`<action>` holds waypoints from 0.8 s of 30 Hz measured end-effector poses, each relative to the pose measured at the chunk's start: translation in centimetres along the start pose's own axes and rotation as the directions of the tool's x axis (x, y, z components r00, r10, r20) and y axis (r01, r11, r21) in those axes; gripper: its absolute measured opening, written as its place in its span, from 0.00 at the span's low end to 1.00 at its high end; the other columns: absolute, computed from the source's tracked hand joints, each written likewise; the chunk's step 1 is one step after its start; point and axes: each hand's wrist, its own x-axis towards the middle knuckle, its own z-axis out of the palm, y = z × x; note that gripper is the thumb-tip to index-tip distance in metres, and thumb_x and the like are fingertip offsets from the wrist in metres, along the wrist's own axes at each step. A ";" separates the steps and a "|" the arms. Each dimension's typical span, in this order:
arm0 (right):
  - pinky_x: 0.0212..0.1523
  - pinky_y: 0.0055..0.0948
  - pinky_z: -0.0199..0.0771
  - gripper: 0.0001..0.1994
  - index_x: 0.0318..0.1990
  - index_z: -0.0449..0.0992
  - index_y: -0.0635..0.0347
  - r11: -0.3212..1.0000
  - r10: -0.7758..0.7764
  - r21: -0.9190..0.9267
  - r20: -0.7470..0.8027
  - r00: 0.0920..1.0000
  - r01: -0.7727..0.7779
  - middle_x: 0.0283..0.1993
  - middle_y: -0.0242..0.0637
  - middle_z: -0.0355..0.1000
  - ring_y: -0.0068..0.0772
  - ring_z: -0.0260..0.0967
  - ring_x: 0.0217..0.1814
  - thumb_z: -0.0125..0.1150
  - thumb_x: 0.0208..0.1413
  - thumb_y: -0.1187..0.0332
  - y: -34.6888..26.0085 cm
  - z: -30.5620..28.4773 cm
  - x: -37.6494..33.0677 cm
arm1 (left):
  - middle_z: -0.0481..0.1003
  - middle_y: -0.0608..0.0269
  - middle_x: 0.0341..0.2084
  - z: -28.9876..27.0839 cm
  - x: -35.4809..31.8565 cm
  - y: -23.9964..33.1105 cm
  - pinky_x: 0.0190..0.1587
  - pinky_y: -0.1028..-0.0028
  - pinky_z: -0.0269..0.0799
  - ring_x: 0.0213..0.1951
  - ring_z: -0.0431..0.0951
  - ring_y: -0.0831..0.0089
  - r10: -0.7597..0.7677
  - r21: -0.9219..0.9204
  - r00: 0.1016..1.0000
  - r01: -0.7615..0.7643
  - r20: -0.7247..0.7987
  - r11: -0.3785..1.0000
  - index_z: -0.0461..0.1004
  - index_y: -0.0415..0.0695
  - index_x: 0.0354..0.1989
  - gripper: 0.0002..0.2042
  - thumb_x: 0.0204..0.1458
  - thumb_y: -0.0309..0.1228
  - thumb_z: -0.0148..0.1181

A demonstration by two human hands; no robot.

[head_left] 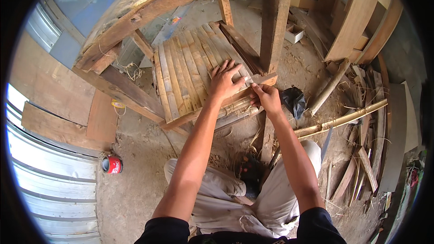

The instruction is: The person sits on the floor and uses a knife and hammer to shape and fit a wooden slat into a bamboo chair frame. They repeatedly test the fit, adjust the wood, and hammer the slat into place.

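A low wooden frame carries a deck of split bamboo slats (181,70) laid side by side. My left hand (224,80) lies on the slats near their right side, fingers spread and pressing down. Beside it, my right hand (266,97) is closed at the deck's near right corner. Its thumb and fingers pinch the end of a bamboo slat (245,71), and the fingertips are partly hidden. Below that grip runs the wooden front rail (199,114), with more slat ends showing under it.
An arched timber (149,11) and a thick upright post (273,27) rise around the deck. At right lie a long bamboo strip (343,119), a pole (332,86) and scrap wood (368,167). A black plastic bag (294,101) sits nearby; a red can (112,165) stands at left.
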 end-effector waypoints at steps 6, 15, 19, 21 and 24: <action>0.20 0.22 0.72 0.13 0.32 0.74 0.64 0.998 -0.022 0.049 -0.062 0.998 0.025 0.25 0.35 0.73 0.24 0.72 0.20 0.61 0.61 0.62 -0.3 1.1 -0.2 | 0.63 0.65 0.66 -0.6 -0.1 0.1 0.71 0.60 0.43 0.70 0.56 0.65 0.000 -0.013 0.992 0.001 0.128 1.000 0.74 0.57 0.59 0.27 0.52 0.53 0.60; 0.19 0.24 0.72 0.14 0.31 0.75 0.66 0.999 0.020 -0.045 -0.179 0.984 -0.028 0.23 0.36 0.72 0.25 0.71 0.19 0.63 0.60 0.62 0.0 2.0 -0.4 | 0.71 0.72 0.60 -1.2 -0.2 0.0 0.71 0.53 0.40 0.67 0.62 0.70 0.072 -0.147 0.983 -0.047 0.169 0.988 0.79 0.58 0.52 0.17 0.54 0.43 0.63; 0.18 0.24 0.71 0.14 0.30 0.76 0.66 0.998 -0.057 0.008 -0.173 0.983 0.059 0.23 0.35 0.72 0.25 0.71 0.18 0.62 0.60 0.62 0.1 2.0 0.1 | 0.72 0.72 0.59 -1.4 -0.3 0.1 0.71 0.53 0.41 0.67 0.62 0.70 0.072 -0.191 0.987 -0.043 0.146 0.981 0.80 0.55 0.50 0.16 0.53 0.40 0.64; 0.18 0.24 0.71 0.15 0.29 0.75 0.67 0.995 -0.100 -0.011 -0.182 0.978 0.099 0.21 0.35 0.72 0.25 0.71 0.18 0.63 0.60 0.62 0.0 2.0 0.1 | 0.72 0.70 0.59 -1.3 -0.3 0.2 0.71 0.54 0.42 0.67 0.62 0.69 0.070 -0.193 0.988 -0.043 0.135 0.980 0.79 0.53 0.52 0.18 0.52 0.41 0.65; 0.18 0.25 0.73 0.16 0.28 0.75 0.69 0.985 -0.135 -0.134 -0.206 0.969 0.108 0.20 0.36 0.73 0.25 0.73 0.17 0.64 0.59 0.62 0.0 2.2 -0.1 | 0.69 0.66 0.62 -1.1 -0.3 0.2 0.71 0.55 0.43 0.67 0.62 0.68 0.065 -0.159 0.995 -0.052 0.075 0.986 0.76 0.52 0.55 0.22 0.51 0.43 0.65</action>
